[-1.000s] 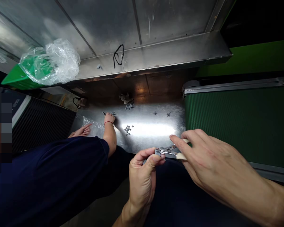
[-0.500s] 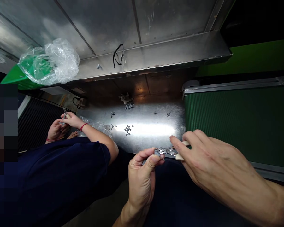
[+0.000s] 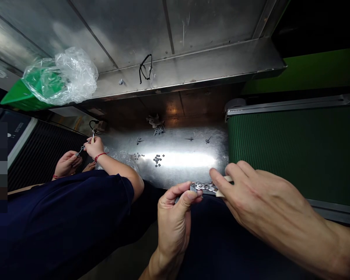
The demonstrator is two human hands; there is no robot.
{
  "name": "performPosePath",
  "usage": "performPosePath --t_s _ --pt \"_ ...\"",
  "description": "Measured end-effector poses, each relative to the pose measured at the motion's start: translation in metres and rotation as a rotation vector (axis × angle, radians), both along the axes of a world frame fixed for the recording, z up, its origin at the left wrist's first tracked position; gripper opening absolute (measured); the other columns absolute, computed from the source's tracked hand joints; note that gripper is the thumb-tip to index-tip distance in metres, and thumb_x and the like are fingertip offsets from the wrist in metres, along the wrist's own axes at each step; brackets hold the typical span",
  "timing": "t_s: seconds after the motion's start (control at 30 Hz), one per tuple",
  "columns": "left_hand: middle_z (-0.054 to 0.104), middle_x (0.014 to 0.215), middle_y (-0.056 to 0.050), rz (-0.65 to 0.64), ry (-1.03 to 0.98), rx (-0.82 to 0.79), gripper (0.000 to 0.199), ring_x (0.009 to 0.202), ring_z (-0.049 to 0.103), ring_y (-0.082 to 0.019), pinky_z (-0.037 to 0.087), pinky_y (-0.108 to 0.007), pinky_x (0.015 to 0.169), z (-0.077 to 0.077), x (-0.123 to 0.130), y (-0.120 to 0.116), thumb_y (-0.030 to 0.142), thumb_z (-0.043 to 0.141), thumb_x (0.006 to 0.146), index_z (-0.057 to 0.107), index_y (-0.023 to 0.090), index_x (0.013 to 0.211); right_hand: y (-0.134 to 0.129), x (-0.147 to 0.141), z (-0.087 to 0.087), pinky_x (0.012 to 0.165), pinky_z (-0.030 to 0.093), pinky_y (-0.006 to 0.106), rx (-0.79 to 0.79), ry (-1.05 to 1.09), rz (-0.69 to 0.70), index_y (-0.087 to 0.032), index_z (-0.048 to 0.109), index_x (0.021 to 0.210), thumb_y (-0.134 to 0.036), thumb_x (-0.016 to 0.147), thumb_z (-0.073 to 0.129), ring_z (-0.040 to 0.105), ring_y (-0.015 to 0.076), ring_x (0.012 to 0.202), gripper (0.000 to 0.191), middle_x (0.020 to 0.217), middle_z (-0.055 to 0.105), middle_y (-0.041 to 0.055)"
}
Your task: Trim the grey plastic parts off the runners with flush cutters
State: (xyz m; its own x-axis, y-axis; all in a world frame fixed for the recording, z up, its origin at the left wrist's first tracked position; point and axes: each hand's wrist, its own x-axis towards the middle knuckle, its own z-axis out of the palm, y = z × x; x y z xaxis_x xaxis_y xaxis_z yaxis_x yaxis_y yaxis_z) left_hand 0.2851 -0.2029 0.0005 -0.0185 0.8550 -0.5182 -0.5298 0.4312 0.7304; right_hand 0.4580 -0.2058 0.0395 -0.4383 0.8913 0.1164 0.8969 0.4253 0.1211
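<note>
Between the thumb and fingers of my left hand (image 3: 175, 217) is a small grey ribbed part (image 3: 193, 188). My right hand (image 3: 256, 194) grips the pale handles of a pair of nippers (image 3: 207, 187). The metal jaws of the nippers meet the grey part at its right side; whether they bite into it I cannot tell. Beyond my hands, a group of small dark square pieces (image 3: 157, 160) lies on the metal table (image 3: 181, 177). Smaller bits (image 3: 138, 156) are scattered to their left.
A co-worker's hands (image 3: 93, 147) hold another tool at the left. A green conveyor belt (image 3: 294, 151) runs along the right. Glasses (image 3: 146, 69) rest on the metal ledge (image 3: 210, 66). A clear plastic bag (image 3: 76, 76) covers a green bin (image 3: 23, 95). Thin grey pieces (image 3: 159, 130) are heaped farther back.
My hands, the nippers and the grey part stay almost still. At the left, the co-worker's hands have moved apart, the tool hand shifting right.
</note>
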Motion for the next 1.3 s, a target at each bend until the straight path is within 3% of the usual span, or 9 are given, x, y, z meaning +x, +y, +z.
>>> performPosePath --t_s 0.2,0.43,0.57,0.8,0.97,1.3 --pt "0.078 0.075 -0.003 -0.003 0.003 -0.003 0.02 0.067 0.073 -0.012 0.059 -0.016 0.064 0.002 0.0 0.001 0.022 0.092 0.062 0.08 0.018 0.077 0.0 0.002 -0.003 0.058 0.021 0.036 0.013 0.006 0.052 -0.02 0.055 0.091 -0.011 0.079 0.05 0.043 0.0228 0.064 0.016 0.071 0.044 0.0032" --pt "0.078 0.078 -0.003 -0.003 -0.071 -0.048 0.017 0.071 0.074 -0.012 0.06 -0.017 0.068 0.0 -0.001 -0.002 0.019 0.088 0.069 0.078 0.016 0.083 0.005 0.003 -0.013 0.058 0.023 0.033 -0.037 0.176 0.061 -0.022 0.054 0.074 -0.013 0.08 0.052 0.049 0.0214 0.059 0.011 0.065 0.049 0.002" --pt "0.076 0.079 -0.003 -0.026 -0.164 -0.063 0.017 0.075 0.073 -0.013 0.059 -0.019 0.069 0.001 -0.002 -0.001 0.017 0.086 0.072 0.076 0.015 0.086 0.008 0.005 -0.018 0.06 0.027 0.034 -0.102 0.224 0.01 -0.021 0.055 0.077 -0.016 0.087 0.047 0.053 0.0214 0.06 0.013 0.066 0.055 0.0025" --pt "0.072 0.083 -0.003 -0.118 -0.374 -0.153 0.024 0.074 0.07 -0.01 0.058 -0.018 0.068 0.002 -0.006 0.001 0.013 0.084 0.073 0.074 0.016 0.095 0.011 0.016 -0.022 0.067 0.033 0.033 -0.139 0.273 -0.059 -0.02 0.058 0.09 -0.018 0.086 0.048 0.058 0.0199 0.071 0.01 0.077 0.061 0.0015" --pt "0.072 0.083 -0.002 -0.144 -0.47 -0.19 0.021 0.069 0.068 -0.008 0.056 -0.016 0.062 -0.001 -0.009 0.002 0.016 0.086 0.072 0.075 0.016 0.09 0.008 0.02 -0.027 0.068 0.034 0.032 -0.195 0.3 -0.067 -0.019 0.061 0.096 -0.017 0.087 0.048 0.059 0.0194 0.075 0.016 0.083 0.062 0.0014" --pt "0.07 0.077 -0.002 -0.15 -0.486 -0.215 0.023 0.063 0.067 -0.008 0.055 -0.015 0.056 -0.005 -0.008 0.002 0.025 0.086 0.074 0.074 0.014 0.09 0.005 0.017 -0.03 0.07 0.034 0.033 -0.225 0.312 -0.052 -0.02 0.059 0.094 -0.017 0.087 0.051 0.059 0.0197 0.075 0.011 0.082 0.062 0.0013"
